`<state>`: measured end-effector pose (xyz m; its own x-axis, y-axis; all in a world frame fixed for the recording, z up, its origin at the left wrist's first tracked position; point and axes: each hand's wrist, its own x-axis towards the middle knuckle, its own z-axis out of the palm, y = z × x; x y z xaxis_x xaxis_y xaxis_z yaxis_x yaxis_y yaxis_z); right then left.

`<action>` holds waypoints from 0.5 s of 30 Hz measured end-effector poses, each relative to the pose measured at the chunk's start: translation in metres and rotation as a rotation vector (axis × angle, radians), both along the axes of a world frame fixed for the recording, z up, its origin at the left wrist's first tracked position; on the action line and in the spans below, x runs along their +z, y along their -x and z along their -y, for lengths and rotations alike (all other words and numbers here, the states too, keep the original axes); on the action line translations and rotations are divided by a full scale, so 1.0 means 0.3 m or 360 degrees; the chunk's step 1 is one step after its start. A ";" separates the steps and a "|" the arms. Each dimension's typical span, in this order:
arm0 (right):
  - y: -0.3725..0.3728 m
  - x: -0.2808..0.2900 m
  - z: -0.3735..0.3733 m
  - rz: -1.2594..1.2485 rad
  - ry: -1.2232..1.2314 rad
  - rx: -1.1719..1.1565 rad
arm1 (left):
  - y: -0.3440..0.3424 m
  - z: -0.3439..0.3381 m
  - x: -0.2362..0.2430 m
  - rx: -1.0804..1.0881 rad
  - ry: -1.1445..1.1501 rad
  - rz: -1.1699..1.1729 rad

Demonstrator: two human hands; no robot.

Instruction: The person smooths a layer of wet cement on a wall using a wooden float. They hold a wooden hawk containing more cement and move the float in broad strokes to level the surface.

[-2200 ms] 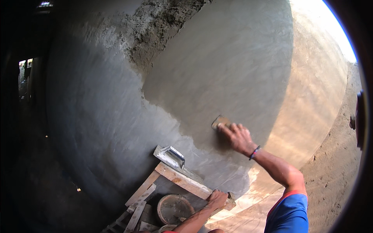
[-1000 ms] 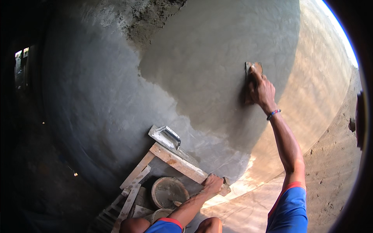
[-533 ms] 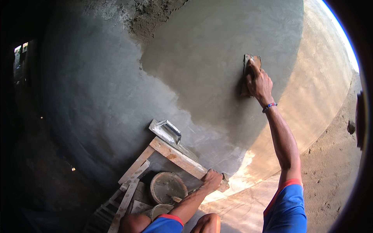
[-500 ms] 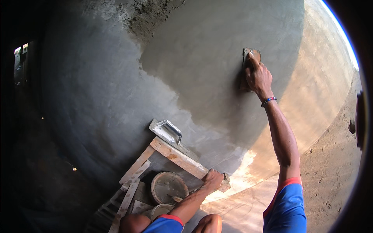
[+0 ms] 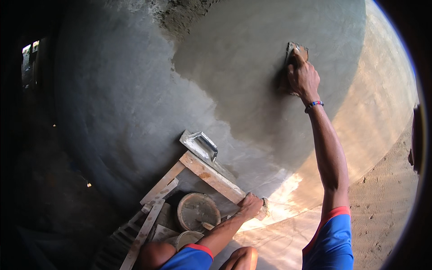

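My right hand (image 5: 304, 82) is closed on a plastering float (image 5: 302, 49), pressing it flat to the upper part of a grey plastered wall (image 5: 252, 67). Its far end, smeared with mortar, sticks out past my fingers. A beaded bracelet (image 5: 314, 105) circles that wrist. Lower down, my left hand (image 5: 251, 206) wraps round the right end of a wooden plank (image 5: 211, 176) that forms the top of a wooden stand. On the plank's left part rests a steel finishing trowel (image 5: 200, 145), its handle facing up, out of my hands.
Below the plank stands a round bucket (image 5: 198, 211) with grey mix and a tool's handle in it. Another bucket (image 5: 188, 238) sits nearer me. Slatted wood (image 5: 143, 235) is at lower left. Rough mortar (image 5: 184, 18) marks the wall's top; sandy ground (image 5: 378, 207) lies at right.
My right hand has slid the float a little farther up the wall. My left hand keeps its hold on the plank. The whole view has shifted slightly.
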<state>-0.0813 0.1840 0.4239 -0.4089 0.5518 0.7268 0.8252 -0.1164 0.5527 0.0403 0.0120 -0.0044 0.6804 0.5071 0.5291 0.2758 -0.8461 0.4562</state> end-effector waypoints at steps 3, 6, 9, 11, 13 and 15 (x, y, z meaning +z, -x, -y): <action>0.173 -0.235 -0.103 0.0013 0.0145 -0.0018 | 0.006 0.013 0.000 0.0032 -0.0007 0.0148; 0.163 -0.525 -0.092 0.0344 0.0500 -0.0043 | -0.023 -0.009 -0.037 -0.0014 -0.0054 -0.0021; 0.039 -0.572 -0.029 0.0611 0.0765 -0.0027 | -0.050 -0.036 -0.071 0.0041 0.0040 -0.0066; -0.029 -0.447 -0.013 0.0550 0.0654 -0.0050 | -0.050 -0.045 -0.071 0.0009 -0.0002 0.0017; 0.088 -0.257 -0.034 0.0273 0.0424 -0.0042 | -0.079 -0.063 -0.093 0.0022 0.0138 -0.0012; 0.135 -0.160 -0.067 0.0090 0.0308 -0.0109 | -0.056 -0.021 -0.038 0.0001 0.0038 0.0018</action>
<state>-0.1219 0.2042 0.3759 -0.4028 0.7069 0.5814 0.7862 -0.0580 0.6152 0.0570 0.0182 -0.0158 0.6740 0.5203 0.5244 0.2713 -0.8346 0.4794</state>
